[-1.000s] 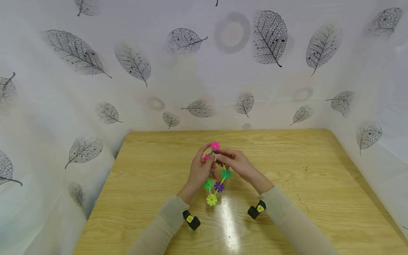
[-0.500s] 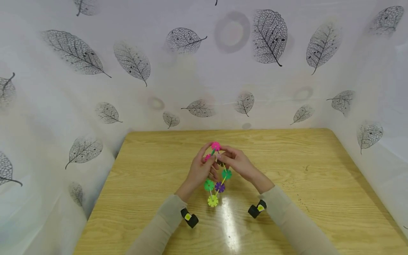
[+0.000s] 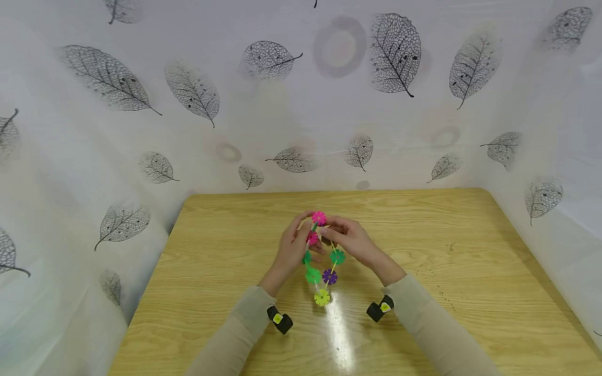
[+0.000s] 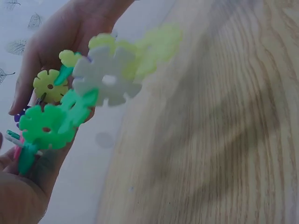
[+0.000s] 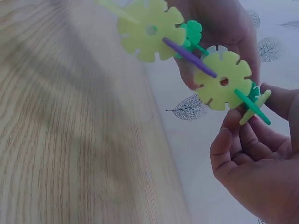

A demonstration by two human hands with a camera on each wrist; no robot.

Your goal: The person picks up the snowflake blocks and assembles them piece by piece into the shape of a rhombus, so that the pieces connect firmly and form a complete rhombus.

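Observation:
A loop of interlocked notched plastic discs (image 3: 322, 297) hangs between the two hands, in pink, green, purple, yellow and white. My left hand (image 3: 288, 255) pinches its upper left side, near the pink disc (image 3: 312, 238). On the other side my right hand (image 3: 361, 245) grips the chain's upper right part with thumb and fingers, partly hiding the discs there. Another pink disc (image 3: 319, 218) tops the loop, between both hands' fingertips. In the left wrist view a white disc (image 4: 96, 84) and a green disc (image 4: 39, 126) trail from the left fingers. Yellow discs (image 5: 224, 84) reach the right fingertips in the right wrist view.
A wooden table (image 3: 226, 230) lies beneath the hands, with a bright light reflection at its front middle. A white curtain (image 3: 291, 115) printed with grey leaves surrounds its back and sides. Black cameras (image 3: 280, 319) sit on both wrists.
The loop's lower end has swung slightly right. My left fingers have shifted, and more green and pink discs show beside the thumb. The right hand has stayed nearly in place.

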